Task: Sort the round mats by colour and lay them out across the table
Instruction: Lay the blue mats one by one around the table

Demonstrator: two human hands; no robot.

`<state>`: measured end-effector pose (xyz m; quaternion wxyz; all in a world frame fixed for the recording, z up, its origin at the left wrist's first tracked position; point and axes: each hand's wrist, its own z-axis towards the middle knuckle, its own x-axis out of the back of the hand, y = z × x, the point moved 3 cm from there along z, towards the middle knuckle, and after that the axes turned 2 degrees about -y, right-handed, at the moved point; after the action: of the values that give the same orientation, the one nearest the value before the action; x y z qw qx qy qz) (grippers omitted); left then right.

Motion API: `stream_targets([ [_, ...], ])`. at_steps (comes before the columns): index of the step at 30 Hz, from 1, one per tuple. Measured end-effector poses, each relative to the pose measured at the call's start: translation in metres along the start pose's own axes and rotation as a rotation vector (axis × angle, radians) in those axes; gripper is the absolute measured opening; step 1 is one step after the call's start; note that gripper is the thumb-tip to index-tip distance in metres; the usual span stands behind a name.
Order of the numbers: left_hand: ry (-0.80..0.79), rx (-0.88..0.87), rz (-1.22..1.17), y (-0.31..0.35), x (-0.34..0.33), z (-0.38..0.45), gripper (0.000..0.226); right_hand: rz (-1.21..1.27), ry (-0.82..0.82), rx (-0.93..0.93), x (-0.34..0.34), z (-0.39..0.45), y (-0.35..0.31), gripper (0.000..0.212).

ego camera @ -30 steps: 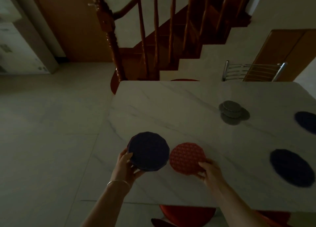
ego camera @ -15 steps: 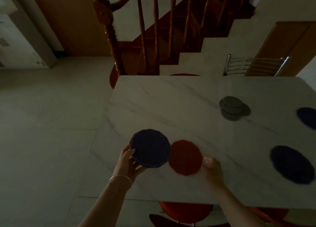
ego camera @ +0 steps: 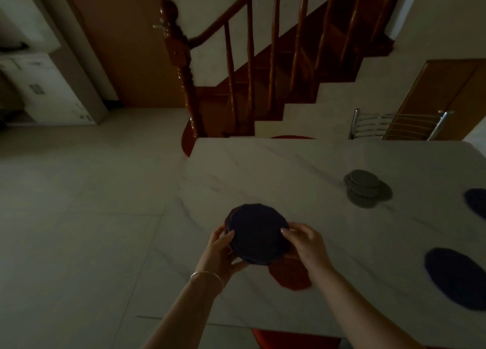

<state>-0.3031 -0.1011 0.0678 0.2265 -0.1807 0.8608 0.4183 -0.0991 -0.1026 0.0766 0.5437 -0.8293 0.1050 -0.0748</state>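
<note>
Head view, read from the left: the left hand (ego camera: 218,254) cups the near-left rim of a stack of mats (ego camera: 257,234) with a dark blue one on top, held above the tabletop (ego camera: 289,170) close to its left edge. The right hand (ego camera: 306,243) pinches the stack's right rim, fingertips (ego camera: 285,230) on the top mat, so both hands are clamped on the same stack. Just under and to the right of it, a red mat (ego camera: 289,279) lies flat near the front edge, partly hidden by the right wrist. Farther right, toward the middle, a small pile of grey mats (ego camera: 365,188) sits slightly fanned. Along the right edge lie two single blue mats, one near the front (ego camera: 457,277) and one farther back (ego camera: 477,202), well apart from each other. Judging by this, sorting is partly done: blue has two laid out, red one, while grey remains bunched. The held stack is yet to be dealt out; its lower colours cannot be told in this dim light.
</note>
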Motion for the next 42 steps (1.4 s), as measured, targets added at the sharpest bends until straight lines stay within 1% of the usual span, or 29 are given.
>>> stream_targets([
  [4,-0.021,-0.036,0.030,0.030,0.013,0.003,0.058,-0.009,0.069,0.001,-0.028,0.008,-0.014,0.020],
  [9,-0.030,-0.026,0.049,0.072,0.045,0.019,0.060,0.024,0.073,-0.103,-0.072,0.028,-0.020,0.025],
  [13,-0.086,0.001,0.079,0.115,0.085,0.045,0.057,0.088,0.086,-0.152,-0.123,0.045,-0.019,0.022],
  [17,-0.131,0.042,0.117,0.169,0.143,0.073,0.044,0.151,0.101,-0.197,-0.193,0.050,-0.010,0.017],
  [21,-0.140,0.066,0.139,0.233,0.195,0.093,0.034,0.325,0.120,-0.270,-0.271,0.041,0.011,0.010],
  [25,-0.139,0.086,0.194,0.271,0.210,0.104,0.032,0.504,0.155,-0.239,-0.310,0.030,0.020,0.007],
  [28,-0.165,0.136,0.209,0.280,0.210,0.118,0.029,0.590,0.221,-0.183,-0.314,0.031,0.017,0.007],
  [33,-0.192,0.206,0.249,0.275,0.199,0.149,0.023,0.592,0.379,-0.141,-0.292,0.045,0.011,0.012],
  [36,-0.194,0.248,0.290,0.275,0.192,0.173,0.024,0.611,0.509,-0.142,-0.276,0.057,0.023,0.009],
  [38,-0.204,0.242,0.354,0.281,0.187,0.194,0.026,0.653,0.589,-0.146,-0.268,0.069,0.035,0.008],
  [41,-0.224,0.239,0.426,0.305,0.170,0.226,0.030,0.716,0.685,-0.181,-0.265,0.094,0.049,0.025],
  [42,-0.230,0.240,0.452,0.315,0.164,0.236,0.032,0.719,0.716,-0.197,-0.267,0.102,0.050,0.026],
])
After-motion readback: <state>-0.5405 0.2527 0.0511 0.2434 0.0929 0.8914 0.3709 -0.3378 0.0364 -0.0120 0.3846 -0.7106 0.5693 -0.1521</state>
